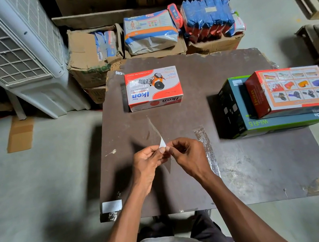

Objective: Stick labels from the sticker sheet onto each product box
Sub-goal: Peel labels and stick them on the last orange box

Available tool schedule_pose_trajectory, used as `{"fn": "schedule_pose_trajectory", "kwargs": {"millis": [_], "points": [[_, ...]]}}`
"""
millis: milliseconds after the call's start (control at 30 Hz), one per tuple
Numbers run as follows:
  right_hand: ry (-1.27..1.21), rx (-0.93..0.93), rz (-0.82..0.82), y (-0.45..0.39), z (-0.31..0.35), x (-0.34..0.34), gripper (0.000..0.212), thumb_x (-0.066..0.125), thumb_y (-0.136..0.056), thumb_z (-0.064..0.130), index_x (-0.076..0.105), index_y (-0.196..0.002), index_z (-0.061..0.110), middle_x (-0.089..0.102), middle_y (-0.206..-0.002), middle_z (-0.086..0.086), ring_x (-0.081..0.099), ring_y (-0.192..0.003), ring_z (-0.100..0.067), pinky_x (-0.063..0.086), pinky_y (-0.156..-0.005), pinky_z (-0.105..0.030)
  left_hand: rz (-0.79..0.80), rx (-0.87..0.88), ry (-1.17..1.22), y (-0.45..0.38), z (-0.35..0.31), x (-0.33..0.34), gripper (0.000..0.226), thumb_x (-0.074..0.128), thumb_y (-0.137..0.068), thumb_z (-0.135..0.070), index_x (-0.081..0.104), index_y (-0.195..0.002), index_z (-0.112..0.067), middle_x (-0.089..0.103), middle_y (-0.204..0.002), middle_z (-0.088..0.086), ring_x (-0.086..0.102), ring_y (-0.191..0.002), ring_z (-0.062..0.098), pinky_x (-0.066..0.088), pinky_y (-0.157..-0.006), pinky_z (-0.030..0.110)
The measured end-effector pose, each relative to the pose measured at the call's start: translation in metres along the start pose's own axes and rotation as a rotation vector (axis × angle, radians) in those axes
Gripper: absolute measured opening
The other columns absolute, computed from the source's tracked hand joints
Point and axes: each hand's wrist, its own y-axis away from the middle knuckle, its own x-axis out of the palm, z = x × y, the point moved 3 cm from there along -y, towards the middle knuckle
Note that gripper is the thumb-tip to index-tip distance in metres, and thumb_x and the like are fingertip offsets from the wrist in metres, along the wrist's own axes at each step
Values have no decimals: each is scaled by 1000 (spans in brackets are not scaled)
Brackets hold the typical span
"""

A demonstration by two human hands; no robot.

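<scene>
Step in hand: label removal. Both hands work at the centre of the frame, above the table [248, 169]. The left hand [147, 161] pinches the sticker sheet [155, 131], a thin, nearly clear backing that rises toward the upper centre. The right hand [188, 154] pinches the white label [161, 142] at its lifted corner, thumb and fingers closed on it. The label is only partly free; how much of it remains bonded to the sheet cannot be told.

Product boxes:
- A red and white Ikon box [154, 88] lies on the table, above the hands and well apart from them.
- A dark Wi-Fi box [235, 107] sits at the right of the frame, with a second red Ikon box [291, 88] stacked on top of it.
- A small white patch on the Wi-Fi box's upper corner may be a label; this is not certain. No label is evident on either Ikon box.

Next move, as judged: complete the peel without letting the label fold onto itself, then carry it to an unlabelled box, probably the nearer Ikon box, and press it flat on a clear face.

A white paper piece [111, 206] lies at the table's lower left corner. A strip of clear tape [206, 146] is stuck to the table just right of the hands.
</scene>
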Motion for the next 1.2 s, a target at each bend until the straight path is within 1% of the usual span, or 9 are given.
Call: {"fn": "schedule_pose_trajectory", "kwargs": {"millis": [233,367,433,600,733,833,900,1000,1200], "points": [[75,-43,16,2,4,-1,13,73,-92,9,78,-81,15,75,-70,14,71,-66,2,53,-64,-12,9,7,3,3,2,-1,8,69,-90,0,74,-97,0,76,-89,15,73,-77,20,58,-73,26],[146,-68,-3,2,1,0,12,72,-92,19,76,-80,17,77,-73,8,75,-70,-5,62,-70,-29,-7,-3,-29,2,5,0,9,66,-92,1,74,-95,-3,76,-86,13,72,-75,17,61,-75,28],[156,-70,-11,1,0,0,13,71,-90,19,74,-78,17,76,-72,7,74,-69,-7,62,-69,-32,-10,-5,-31,1,5,1,10,65,-93,1,74,-93,-4,76,-86,12,72,-75,16,61,-74,27],[128,-77,4,1,-1,-2,16,68,-94,14,73,-79,12,76,-71,8,72,-67,-2,56,-64,-19,1,0,-51,0,4,3,8,66,-94,-3,73,-98,-1,76,-93,19,74,-81,20,60,-77,28],[100,-57,-5,0,-3,-1,14,68,-96,12,74,-83,10,69,-66,14,63,-61,3,46,-60,-11,-6,3,-65,-1,5,1,7,65,-96,-5,71,-92,-5,76,-90,10,72,-83,17,58,-77,27],[58,-29,8,-1,-6,0,16,66,-97,13,73,-83,11,71,-71,3,61,-64,-4,51,-63,-23,4,-4,-53,-1,4,0,9,62,-97,-4,69,-93,-5,76,-93,11,72,-82,16,60,-81,31],[16,-7,9,-1,-7,1,17,65,-98,11,72,-83,7,72,-74,-4,61,-65,-7,51,-65,-25,-2,-16,-51,-2,4,-1,8,60,-99,-4,67,-96,-2,76,-101,16,72,-84,19,61,-82,34],[-21,34,-5,-1,-9,1,19,65,-98,10,73,-83,4,72,-73,2,60,-62,-1,50,-64,-18,-25,-31,-64,-4,7,-3,9,58,-100,-5,66,-97,-2,76,-105,17,72,-85,19,61,-80,33],[-150,170,15,-7,-23,4,19,64,-98,9,73,-81,7,73,-73,0,63,-68,-16,57,-75,-39,-99,-97,-46,-11,23,-13,8,57,-100,-6,65,-102,-4,74,-94,13,70,-77,17,60,-73,26]]}}
